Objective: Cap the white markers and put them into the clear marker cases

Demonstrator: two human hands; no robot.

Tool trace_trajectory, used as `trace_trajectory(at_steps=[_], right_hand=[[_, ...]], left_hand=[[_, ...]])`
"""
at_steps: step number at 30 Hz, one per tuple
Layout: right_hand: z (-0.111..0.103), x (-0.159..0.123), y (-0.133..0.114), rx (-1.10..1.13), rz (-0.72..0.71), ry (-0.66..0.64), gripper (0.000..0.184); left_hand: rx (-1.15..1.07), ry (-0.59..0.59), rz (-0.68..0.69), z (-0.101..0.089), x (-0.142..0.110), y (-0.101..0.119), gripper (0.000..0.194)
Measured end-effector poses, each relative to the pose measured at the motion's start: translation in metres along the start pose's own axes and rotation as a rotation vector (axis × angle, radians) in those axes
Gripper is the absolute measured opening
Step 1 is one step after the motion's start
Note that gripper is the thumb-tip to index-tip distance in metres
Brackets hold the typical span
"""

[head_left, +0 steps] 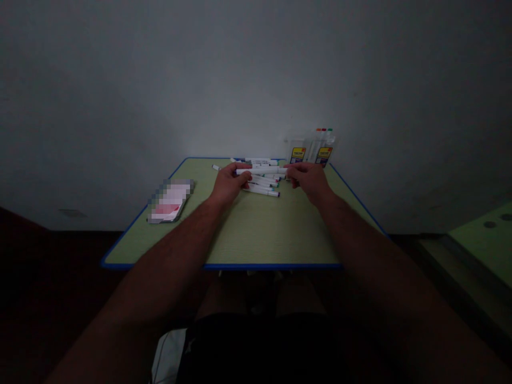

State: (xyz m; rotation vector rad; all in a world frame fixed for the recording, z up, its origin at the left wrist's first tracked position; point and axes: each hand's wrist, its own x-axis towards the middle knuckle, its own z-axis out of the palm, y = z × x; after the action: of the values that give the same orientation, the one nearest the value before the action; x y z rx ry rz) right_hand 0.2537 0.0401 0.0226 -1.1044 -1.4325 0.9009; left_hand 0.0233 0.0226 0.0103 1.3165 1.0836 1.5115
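Observation:
A white marker (262,170) is held level above the table, one end in each hand. My left hand (231,183) pinches its left part between thumb and fingers. The fingertips of my right hand (310,178) close on its right end, which looks like the cap. Under and behind it lies a loose pile of white markers (262,190) with coloured ends, partly covered by my hands. Clear plastic cases (298,152) with yellow and black labels stand just behind my right hand. A few markers with orange, red and green tops (324,133) stand upright in the right case.
The small light-green table (276,234) has a blue edge and stands against a grey wall (256,80). A phone-like flat device (171,200), its screen blurred out, lies at the table's left. Another green surface (486,240) is at the far right.

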Motion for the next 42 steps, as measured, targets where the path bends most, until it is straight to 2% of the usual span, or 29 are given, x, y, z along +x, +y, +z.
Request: trace_trajectory(at_steps=[6,9,22,31,42], right_hand=[[0.001,0.0,-0.001,0.046,0.036,0.035,0.011],[0.002,0.001,0.0,0.066,0.043,0.048,0.015],[-0.005,0.003,0.002,0.121,0.061,-0.013,0.016],[-0.008,0.005,0.001,0.168,0.065,-0.034,0.013],[-0.01,0.005,-0.001,0.115,0.076,-0.05,0.016]], left_hand=[[0.05,-0.001,0.028,-0.002,0.002,-0.003,0.02],[0.066,0.008,0.035,-0.002,0.002,-0.002,0.021],[-0.001,-0.058,-0.028,-0.005,0.001,0.001,0.023],[0.008,-0.097,-0.001,-0.005,0.0,0.002,0.026],[0.02,-0.127,-0.02,-0.004,-0.002,0.005,0.027]])
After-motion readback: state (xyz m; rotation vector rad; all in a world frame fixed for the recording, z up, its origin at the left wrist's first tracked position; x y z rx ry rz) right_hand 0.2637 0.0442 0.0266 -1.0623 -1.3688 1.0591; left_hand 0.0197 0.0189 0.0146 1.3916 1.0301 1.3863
